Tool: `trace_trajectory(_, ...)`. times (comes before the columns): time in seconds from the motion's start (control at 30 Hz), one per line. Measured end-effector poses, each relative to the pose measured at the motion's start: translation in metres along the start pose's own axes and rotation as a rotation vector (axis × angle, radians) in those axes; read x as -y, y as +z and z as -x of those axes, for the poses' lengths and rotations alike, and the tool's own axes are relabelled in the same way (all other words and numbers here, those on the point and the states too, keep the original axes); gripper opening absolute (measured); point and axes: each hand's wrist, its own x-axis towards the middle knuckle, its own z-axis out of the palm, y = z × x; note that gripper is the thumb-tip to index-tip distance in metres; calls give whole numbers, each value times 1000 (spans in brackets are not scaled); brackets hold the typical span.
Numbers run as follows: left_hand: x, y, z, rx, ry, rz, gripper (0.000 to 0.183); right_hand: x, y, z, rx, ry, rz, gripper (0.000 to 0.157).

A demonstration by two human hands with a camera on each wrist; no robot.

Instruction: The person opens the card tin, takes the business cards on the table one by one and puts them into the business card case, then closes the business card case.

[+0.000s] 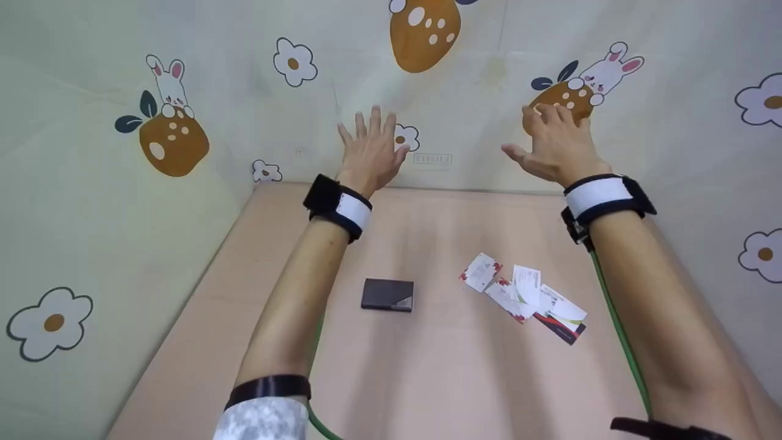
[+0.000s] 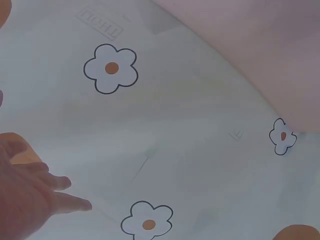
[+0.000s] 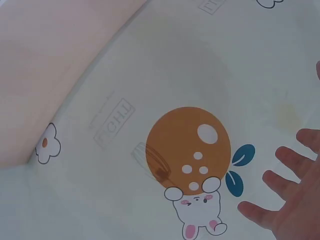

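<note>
My L hand [image 1: 369,156] is up past the black case [image 1: 382,293], fingers spread apart. My R hand [image 1: 562,143] is past it too, more to the right, fingers also apart. The case lies flat on the pink table [image 1: 458,379], w/ messy biz cards [image 1: 526,287] near its right side. Behind it I see the bunny wall [image 1: 232,91].

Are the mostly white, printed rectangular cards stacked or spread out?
Spread out: the mostly white, printed rectangular cards lie at differing angles on the pale pink tabletop, some partly overlapping.
</note>
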Motion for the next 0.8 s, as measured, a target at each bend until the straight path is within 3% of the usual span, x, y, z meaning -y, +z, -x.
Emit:
trace_trajectory(0.33, -8, 7, 6, -17, 64, 44, 64, 1, 6, 10, -8, -12, 56, 83)
trace_trajectory(0.8, -12, 14, 20, -56, 143, 82, 63, 19, 11, 17, -54, -77, 37, 82)
